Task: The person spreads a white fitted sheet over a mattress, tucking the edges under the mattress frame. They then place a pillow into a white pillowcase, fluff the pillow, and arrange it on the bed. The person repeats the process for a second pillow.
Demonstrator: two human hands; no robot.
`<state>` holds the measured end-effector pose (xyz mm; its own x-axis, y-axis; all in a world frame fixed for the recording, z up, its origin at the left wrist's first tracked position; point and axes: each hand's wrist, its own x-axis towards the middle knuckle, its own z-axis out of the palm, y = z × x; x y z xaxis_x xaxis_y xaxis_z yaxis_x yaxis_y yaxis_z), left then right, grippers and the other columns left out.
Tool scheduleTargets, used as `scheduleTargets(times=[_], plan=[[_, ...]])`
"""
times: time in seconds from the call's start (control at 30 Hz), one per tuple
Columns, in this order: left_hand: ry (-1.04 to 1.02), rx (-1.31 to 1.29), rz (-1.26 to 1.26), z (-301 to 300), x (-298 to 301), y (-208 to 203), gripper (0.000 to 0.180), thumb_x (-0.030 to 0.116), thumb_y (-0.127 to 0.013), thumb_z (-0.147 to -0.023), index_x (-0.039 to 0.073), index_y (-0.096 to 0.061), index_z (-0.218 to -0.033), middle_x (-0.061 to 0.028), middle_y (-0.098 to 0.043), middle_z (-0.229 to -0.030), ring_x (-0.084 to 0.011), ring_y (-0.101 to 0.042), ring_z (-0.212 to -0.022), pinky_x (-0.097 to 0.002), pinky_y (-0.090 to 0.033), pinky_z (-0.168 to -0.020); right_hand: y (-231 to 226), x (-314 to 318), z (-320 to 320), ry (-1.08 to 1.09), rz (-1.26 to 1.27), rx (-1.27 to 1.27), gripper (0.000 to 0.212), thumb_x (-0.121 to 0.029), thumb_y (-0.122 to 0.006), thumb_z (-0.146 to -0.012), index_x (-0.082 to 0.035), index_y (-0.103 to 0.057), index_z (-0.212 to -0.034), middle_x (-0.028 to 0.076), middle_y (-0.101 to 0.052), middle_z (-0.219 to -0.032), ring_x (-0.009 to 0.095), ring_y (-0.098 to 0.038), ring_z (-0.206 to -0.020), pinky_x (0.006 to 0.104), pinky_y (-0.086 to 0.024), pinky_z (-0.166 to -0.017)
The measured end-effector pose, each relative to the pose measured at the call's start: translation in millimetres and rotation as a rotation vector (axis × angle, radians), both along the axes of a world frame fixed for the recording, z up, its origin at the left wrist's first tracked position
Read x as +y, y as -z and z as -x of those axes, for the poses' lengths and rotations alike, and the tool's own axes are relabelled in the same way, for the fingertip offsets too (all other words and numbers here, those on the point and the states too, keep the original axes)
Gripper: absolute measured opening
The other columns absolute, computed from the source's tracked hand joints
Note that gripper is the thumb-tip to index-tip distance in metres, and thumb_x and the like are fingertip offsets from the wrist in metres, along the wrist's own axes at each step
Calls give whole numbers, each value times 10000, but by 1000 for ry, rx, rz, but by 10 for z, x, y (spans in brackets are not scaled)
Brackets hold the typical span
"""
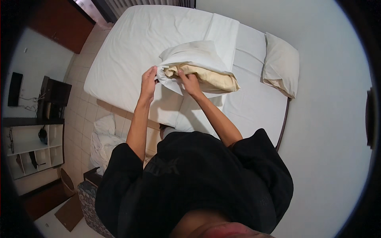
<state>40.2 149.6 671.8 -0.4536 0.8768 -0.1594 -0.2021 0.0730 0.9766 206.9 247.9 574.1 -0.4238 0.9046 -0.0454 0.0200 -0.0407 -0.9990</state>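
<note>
Above the bed, a cream pillow lies partly inside a white pillowcase, its long near side showing at the case's open mouth. My left hand is closed on the left edge of the pillowcase, where the cloth bunches up. At the opening, my right hand grips the cream pillow near its left end, with some fingers hidden in the folds. Both forearms reach forward from black sleeves.
A bed with white sheets spreads ahead, and another white-cased pillow rests at its right end by the wall. Crumpled white linen is on the left, near a patterned chair. Open shelves stand at far left.
</note>
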Motion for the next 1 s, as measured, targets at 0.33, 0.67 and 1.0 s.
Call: scheduleTargets(times=[0.33, 0.67, 1.0], plan=[[387, 857, -21, -28, 47, 122, 232, 88, -676, -921, -7, -567, -740, -108, -505, -629, -97, -470, -626, -320, -406, -580, -435, -356, -161, 143, 626, 651, 204, -179, -649, -992, -38, -641, -1140, 54, -655, -1049, 175, -647, -954, 348, -562, -857], [704, 1073, -39, 94, -278, 158, 313, 119, -713, -754, 0, -445, -647, -240, -464, -594, -460, -494, -593, -472, -401, -546, 183, -623, -746, 626, 809, 916, 359, -112, -647, -938, -24, -515, -1260, 149, -589, -1227, 288, -594, -1175, 486, -508, -1059], [1232, 928, 111, -349, -521, 722, 382, 410, -701, -917, 48, -668, -800, -158, -692, -742, -368, -661, -713, -443, -512, -668, 979, -1193, -1633, 681, 844, 924, 459, -112, -696, -944, 22, -539, -1353, 183, -633, -1351, 315, -622, -1235, 475, -496, -1111]])
